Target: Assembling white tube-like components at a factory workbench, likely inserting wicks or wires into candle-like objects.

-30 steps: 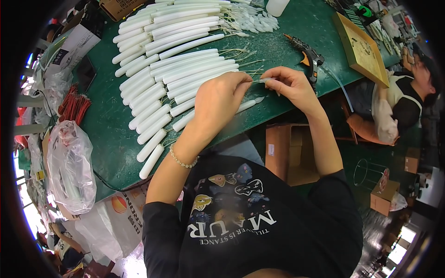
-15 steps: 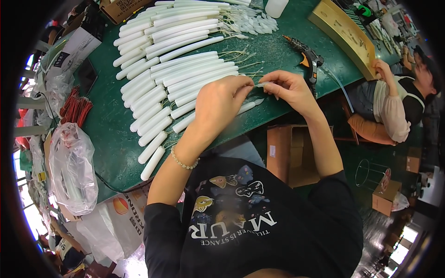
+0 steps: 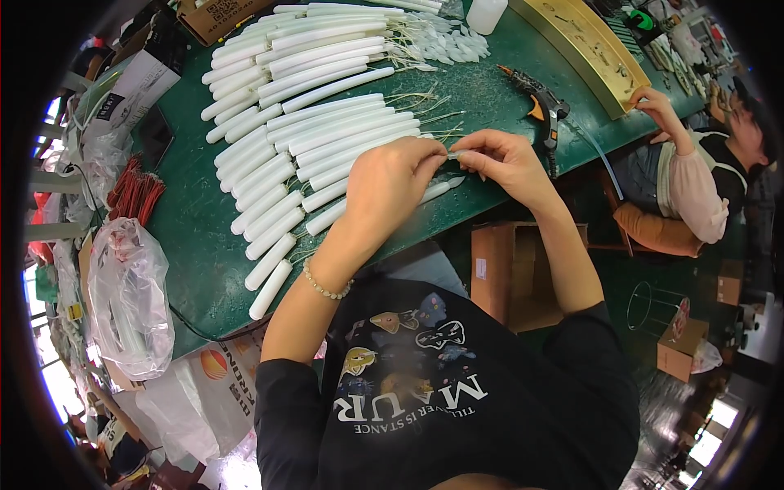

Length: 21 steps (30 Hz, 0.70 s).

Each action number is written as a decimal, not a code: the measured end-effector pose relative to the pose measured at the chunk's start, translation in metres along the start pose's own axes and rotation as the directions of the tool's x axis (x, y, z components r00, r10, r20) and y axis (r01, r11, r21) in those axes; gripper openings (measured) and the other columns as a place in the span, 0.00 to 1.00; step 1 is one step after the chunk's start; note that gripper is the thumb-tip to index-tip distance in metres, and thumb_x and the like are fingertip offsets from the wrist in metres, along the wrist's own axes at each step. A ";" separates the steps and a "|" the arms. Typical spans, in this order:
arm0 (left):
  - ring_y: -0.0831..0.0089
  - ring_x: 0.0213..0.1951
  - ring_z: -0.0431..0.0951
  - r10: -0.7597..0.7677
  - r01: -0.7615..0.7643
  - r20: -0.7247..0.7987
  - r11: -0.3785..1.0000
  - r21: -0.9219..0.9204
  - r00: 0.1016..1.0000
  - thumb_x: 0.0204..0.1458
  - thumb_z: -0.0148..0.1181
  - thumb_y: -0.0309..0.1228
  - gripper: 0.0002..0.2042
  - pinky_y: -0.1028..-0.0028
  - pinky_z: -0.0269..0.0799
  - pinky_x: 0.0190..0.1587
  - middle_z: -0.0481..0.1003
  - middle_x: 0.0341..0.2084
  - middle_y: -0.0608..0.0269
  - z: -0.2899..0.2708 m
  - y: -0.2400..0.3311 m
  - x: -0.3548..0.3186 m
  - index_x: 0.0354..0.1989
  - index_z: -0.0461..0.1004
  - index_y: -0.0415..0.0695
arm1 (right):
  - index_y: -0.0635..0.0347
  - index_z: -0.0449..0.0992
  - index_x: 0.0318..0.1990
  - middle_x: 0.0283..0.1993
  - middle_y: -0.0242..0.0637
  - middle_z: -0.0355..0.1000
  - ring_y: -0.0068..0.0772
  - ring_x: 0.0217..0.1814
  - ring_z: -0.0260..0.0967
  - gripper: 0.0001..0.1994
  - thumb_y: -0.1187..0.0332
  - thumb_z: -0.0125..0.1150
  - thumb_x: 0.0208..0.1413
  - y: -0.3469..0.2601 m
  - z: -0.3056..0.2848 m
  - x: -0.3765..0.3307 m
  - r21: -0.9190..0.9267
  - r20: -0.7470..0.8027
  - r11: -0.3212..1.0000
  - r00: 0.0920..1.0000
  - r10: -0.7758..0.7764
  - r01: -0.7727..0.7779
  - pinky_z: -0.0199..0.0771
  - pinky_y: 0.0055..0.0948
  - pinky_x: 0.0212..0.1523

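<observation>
Head view showed a slender, translucent whitish piece [image 3: 455, 155] between left hand [image 3: 387, 183] and right hand [image 3: 510, 164], their fingers [image 3: 475, 140] pinching its ends.

Middle and Rim Alike Are Concealing Things

Near twelve o'clock, the left hand [image 3: 394, 178] and right hand [image 3: 508, 163] are mostly covering a small pale piece [image 3: 454, 155], too tiny to make out. The left hand is also hiding parts of white tubes [image 3: 325, 193]. The top edge is cutting off a cardboard box [image 3: 214, 18] toward eleven and, toward one, a white bottle [image 3: 487, 16] and yellow tray [image 3: 570, 59]. At nine, a crinkled plastic bag [image 3: 126, 282] is obscuring its contents.
</observation>
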<state>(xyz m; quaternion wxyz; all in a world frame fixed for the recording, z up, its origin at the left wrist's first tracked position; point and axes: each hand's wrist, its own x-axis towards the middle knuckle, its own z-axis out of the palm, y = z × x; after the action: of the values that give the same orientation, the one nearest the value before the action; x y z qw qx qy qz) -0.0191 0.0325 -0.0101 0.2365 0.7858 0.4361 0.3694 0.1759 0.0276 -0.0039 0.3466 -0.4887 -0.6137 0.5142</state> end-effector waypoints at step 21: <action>0.60 0.29 0.75 -0.033 0.039 0.084 0.997 -0.062 0.996 0.45 0.60 0.28 0.09 0.69 0.70 0.33 0.75 0.27 0.55 -0.004 0.000 0.001 0.34 0.75 0.39 | 0.64 0.76 0.38 0.28 0.26 0.72 0.13 0.29 0.64 0.08 0.70 0.58 0.53 0.004 0.000 0.001 0.012 -0.006 1.000 1.000 -0.016 0.016 0.63 0.15 0.29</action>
<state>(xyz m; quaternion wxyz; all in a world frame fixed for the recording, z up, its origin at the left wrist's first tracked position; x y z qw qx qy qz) -0.0222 0.0341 -0.0070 0.2861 0.7845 0.4279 0.3459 0.1767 0.0280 -0.0080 0.3552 -0.4833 -0.6135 0.5136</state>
